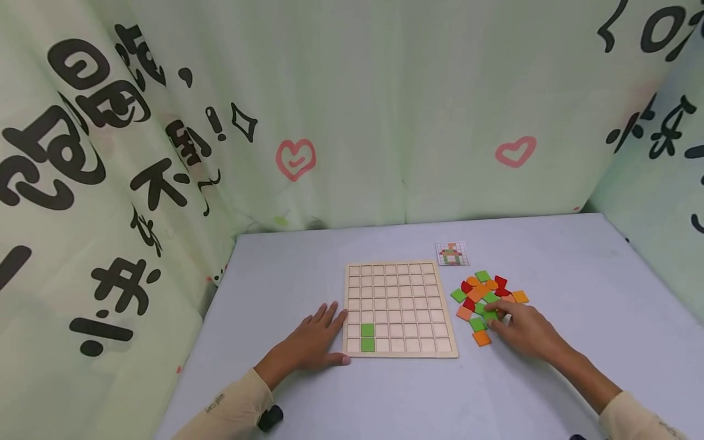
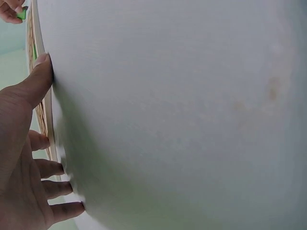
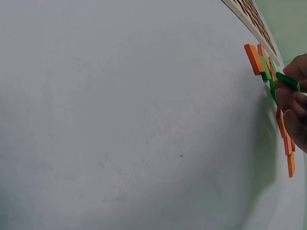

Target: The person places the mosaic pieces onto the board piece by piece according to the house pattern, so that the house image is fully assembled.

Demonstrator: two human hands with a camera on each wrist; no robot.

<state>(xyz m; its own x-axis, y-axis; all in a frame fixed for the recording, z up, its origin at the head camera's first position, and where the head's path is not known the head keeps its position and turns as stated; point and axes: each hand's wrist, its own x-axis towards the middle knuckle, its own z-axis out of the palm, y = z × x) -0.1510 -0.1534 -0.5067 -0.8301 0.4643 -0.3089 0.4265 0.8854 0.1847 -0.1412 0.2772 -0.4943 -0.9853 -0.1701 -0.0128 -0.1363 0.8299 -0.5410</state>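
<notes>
A wooden grid board (image 1: 393, 309) lies on the table, with two green square tiles (image 1: 367, 337) set one above the other in its lower left cells. My left hand (image 1: 316, 342) rests flat at the board's left edge, fingers spread and thumb by the lower corner. Over a pile of tiles to the right of the board, my right hand (image 1: 525, 330) pinches a green tile (image 3: 288, 81) between thumb and fingers. Orange, red and green tiles (image 1: 477, 293) lie loosely heaped under and beside those fingertips.
Behind the pile, near the board's top right corner, lies a small pattern card (image 1: 453, 253) with a coloured figure on a grid. A pale curtain (image 1: 401, 122) with dark writing and red hearts hangs along the back and sides of the white table (image 1: 286, 275).
</notes>
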